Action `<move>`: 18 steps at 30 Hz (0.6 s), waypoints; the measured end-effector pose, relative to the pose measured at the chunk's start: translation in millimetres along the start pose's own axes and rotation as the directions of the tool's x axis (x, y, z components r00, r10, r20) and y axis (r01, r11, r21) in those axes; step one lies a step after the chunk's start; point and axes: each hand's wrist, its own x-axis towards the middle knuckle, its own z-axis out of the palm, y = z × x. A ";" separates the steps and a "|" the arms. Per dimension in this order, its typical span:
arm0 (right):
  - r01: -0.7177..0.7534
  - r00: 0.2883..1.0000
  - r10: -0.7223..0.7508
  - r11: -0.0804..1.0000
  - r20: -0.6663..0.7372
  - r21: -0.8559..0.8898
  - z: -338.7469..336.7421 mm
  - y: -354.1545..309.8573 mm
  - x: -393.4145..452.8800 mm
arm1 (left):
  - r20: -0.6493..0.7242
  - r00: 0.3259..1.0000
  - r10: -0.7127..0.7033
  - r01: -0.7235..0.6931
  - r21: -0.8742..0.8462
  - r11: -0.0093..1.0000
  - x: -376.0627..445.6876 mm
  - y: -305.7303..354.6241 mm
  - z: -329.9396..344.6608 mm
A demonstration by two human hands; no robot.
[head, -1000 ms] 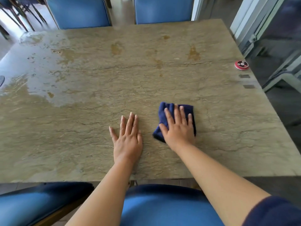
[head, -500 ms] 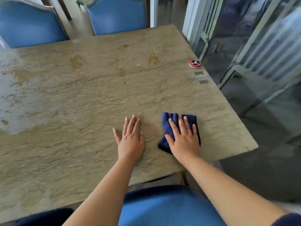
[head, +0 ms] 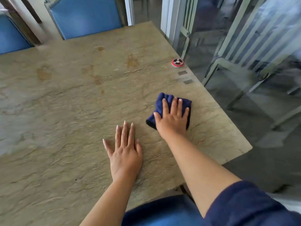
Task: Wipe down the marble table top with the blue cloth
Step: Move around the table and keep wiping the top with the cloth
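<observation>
Blue cloth (head: 164, 101) farther right, under fingers (head: 174, 105)

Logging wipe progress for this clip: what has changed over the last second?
The right hand slid the blue cloth rightward, toward the marble table top's right edge. Nothing was taken up or released. The left hand stays flat on the marble; the red call button is unmoved.

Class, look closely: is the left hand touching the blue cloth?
No, the left hand lies flat on bare table, apart from the cloth.
</observation>
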 end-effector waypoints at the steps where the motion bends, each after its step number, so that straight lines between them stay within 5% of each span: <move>1: 0.056 0.998 -0.056 0.998 0.008 -0.002 1.9 -15.0 0.6 | -0.002 1.000 -0.002 0.002 -0.002 1.000 -0.4 -0.5 0.8; 3: 0.285 0.958 -0.286 0.958 0.032 0.030 3.1 -29.8 -9.1 | -0.007 1.000 -0.012 0.012 -0.013 1.000 -1.2 -1.5 0.7; 6: 0.669 0.740 -0.672 0.740 0.031 0.070 1.9 1.7 -22.8 | 0.026 1.000 0.006 -0.007 0.022 1.000 -1.4 -2.9 -0.6; 8: 0.756 0.652 -0.758 0.653 0.031 0.044 -1.2 39.7 -7.5 | 0.058 0.998 0.033 -0.036 0.054 0.998 -1.4 -3.0 -1.8; 10: 0.647 0.762 -0.647 0.762 0.005 0.001 -2.6 62.6 17.5 | 0.062 0.997 0.041 -0.045 0.063 0.997 -0.7 -2.1 -2.8; 13: 0.248 0.969 -0.248 0.969 -0.012 0.008 -1.4 45.2 46.1 | 0.044 0.998 0.035 -0.038 0.076 0.996 -0.8 -1.6 -1.4; 15: 0.085 0.995 -0.084 0.996 0.045 -0.014 0.9 15.0 54.7 | 0.037 0.999 0.034 -0.037 0.077 0.996 -0.4 -1.5 -0.8; 18: 0.206 0.976 -0.206 0.978 0.068 -0.004 1.5 -14.9 49.2 | 0.046 0.998 0.038 -0.041 0.072 0.997 0.8 -2.2 -0.8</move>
